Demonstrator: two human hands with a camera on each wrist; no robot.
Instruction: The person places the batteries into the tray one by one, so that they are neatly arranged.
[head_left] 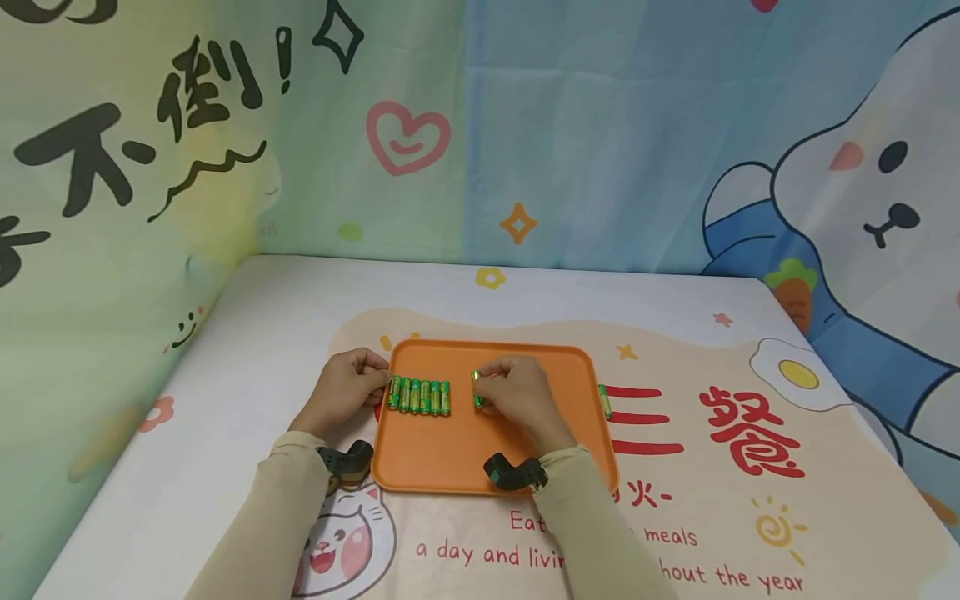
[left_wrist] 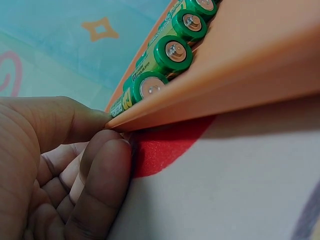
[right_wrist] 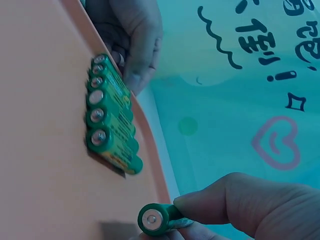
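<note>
My right hand (head_left: 522, 398) pinches a green battery (head_left: 477, 389) over the middle of the orange tray (head_left: 427, 458). In the right wrist view one flat end of that battery (right_wrist: 152, 220) faces the camera, between thumb and fingers. At the tray's left side my left hand (head_left: 345, 390) grips the rim (left_wrist: 165, 112), its thumb above and its fingers below. Just inside that rim lies a row of several green batteries (head_left: 420, 397), side by side. Seen from the right wrist, the row (right_wrist: 111, 120) has its metal ends toward the camera.
Another green battery (head_left: 604, 402) lies by the tray's right edge, on the printed tablecloth (head_left: 712, 517). A printed cloth backdrop (head_left: 585, 142) rises behind the table, and a second one (head_left: 97, 333) stands along its left side.
</note>
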